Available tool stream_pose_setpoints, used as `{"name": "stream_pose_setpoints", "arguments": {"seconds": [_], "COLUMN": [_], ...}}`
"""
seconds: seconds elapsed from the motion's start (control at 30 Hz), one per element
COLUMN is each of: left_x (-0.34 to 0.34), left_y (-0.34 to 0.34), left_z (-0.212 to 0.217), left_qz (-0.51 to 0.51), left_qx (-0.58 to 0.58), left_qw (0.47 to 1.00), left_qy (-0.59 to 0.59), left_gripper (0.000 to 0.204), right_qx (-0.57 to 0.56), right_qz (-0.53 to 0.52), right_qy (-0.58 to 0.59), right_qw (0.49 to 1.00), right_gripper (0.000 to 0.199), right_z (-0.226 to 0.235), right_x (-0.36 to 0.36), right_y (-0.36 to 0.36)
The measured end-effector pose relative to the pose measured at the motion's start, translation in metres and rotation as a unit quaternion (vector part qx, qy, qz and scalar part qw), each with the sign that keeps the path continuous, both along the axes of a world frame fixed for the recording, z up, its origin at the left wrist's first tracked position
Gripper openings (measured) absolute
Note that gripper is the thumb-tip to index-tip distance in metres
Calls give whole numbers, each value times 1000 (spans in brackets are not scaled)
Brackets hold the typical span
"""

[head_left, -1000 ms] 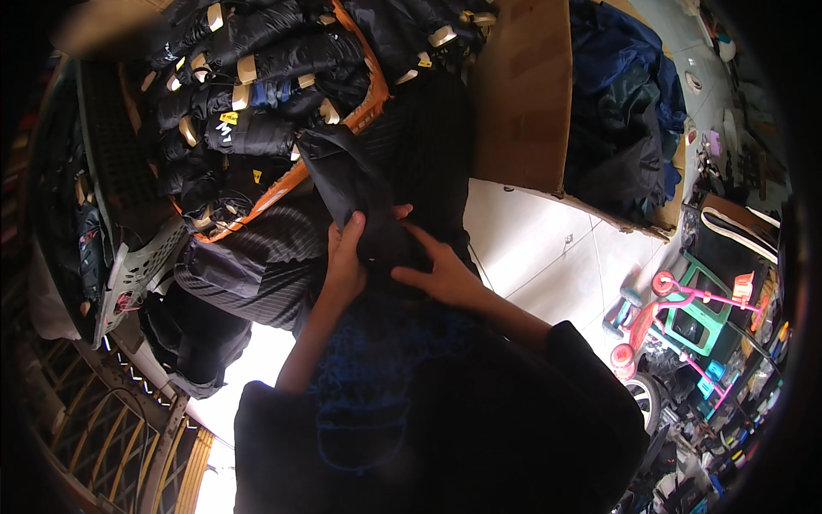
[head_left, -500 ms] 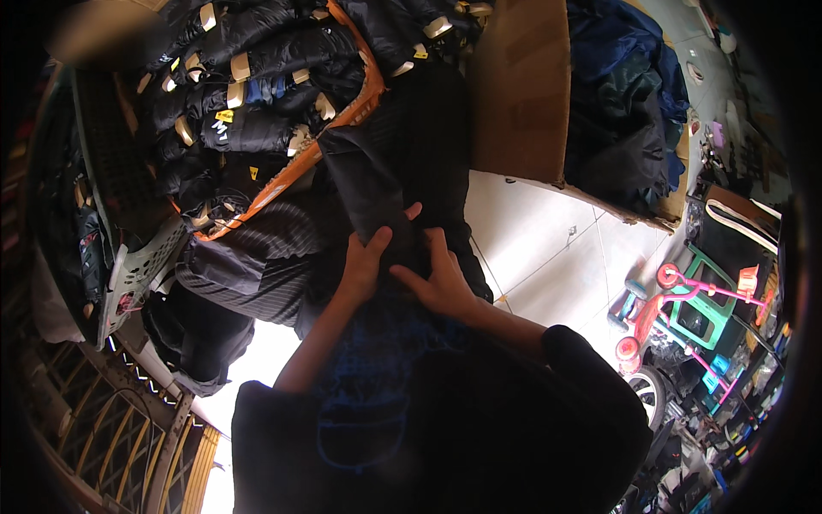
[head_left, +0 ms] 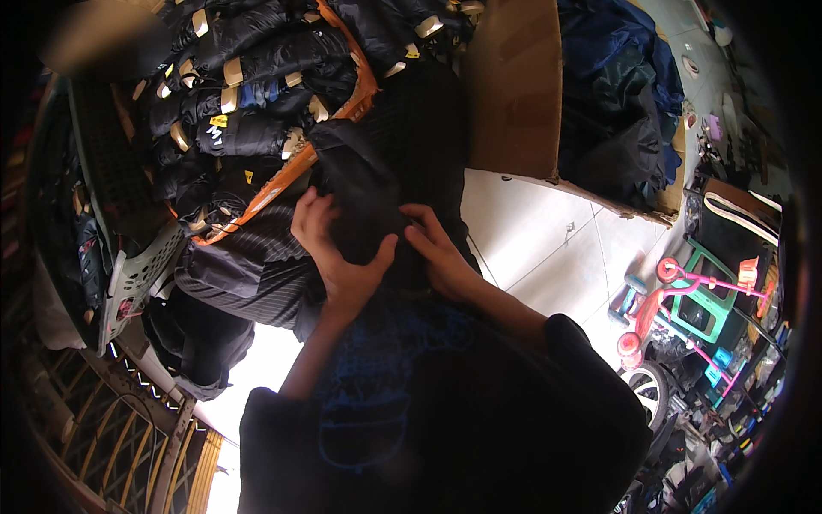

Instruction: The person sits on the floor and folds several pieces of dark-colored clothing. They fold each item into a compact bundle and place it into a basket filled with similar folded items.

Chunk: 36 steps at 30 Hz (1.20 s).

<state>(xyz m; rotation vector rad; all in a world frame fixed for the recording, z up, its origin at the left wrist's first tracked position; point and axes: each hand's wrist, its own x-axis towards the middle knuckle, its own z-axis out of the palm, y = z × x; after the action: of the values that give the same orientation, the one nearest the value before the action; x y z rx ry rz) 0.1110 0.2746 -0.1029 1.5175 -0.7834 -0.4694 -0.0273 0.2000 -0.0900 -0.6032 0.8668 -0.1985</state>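
Both hands, the left hand (head_left: 338,248) and the right hand (head_left: 437,253), were clamped on a dark folded garment (head_left: 364,201) held at the person's chest, apparently mid-roll, while many rolled, banded bundles (head_left: 248,94) already filled the orange-rimmed bag (head_left: 295,167) above.

Hands on a garment, with bins and a box around them.

The left hand (head_left: 336,248) and the right hand (head_left: 438,253) meet at the centre, both touching a folded garment (head_left: 364,193) that sits between them. Behind and to the left of it lies a tub (head_left: 342,124) filled with rolled bundles (head_left: 248,94). Further left stands a crate (head_left: 128,274). A box (head_left: 514,86) stands behind and to the right, with cloth (head_left: 616,103) in it. A tricycle (head_left: 676,300) is on the floor (head_left: 548,248) at the right.
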Motion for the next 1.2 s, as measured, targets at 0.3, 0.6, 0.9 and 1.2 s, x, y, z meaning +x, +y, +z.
{"name": "stream_pose_setpoints", "arguments": {"seconds": [0.3, 0.6, 0.9, 1.2], "left_x": [27, 27, 23, 1], "left_y": [17, 19, 11, 18], "left_z": [15, 6, 15, 11], "left_qz": [-178, -186, -145, -124], "left_qx": [98, 69, 26, 19], "left_qw": [954, 958, 948, 953], "left_qy": [-219, -207, -281, -274], "left_gripper": [31, 22, 22, 25], "right_qx": [-103, -155, -204, -205], "right_qz": [41, 47, 54, -43], "right_qy": [-20, -8, -33, 24], "right_qw": [994, 987, 977, 978], "right_gripper": [39, 39, 40, 41], "right_z": [-6, -10, -3, -9], "right_x": [-2, -3, 0, 5], "right_y": [2, -1, -6, 18]}}
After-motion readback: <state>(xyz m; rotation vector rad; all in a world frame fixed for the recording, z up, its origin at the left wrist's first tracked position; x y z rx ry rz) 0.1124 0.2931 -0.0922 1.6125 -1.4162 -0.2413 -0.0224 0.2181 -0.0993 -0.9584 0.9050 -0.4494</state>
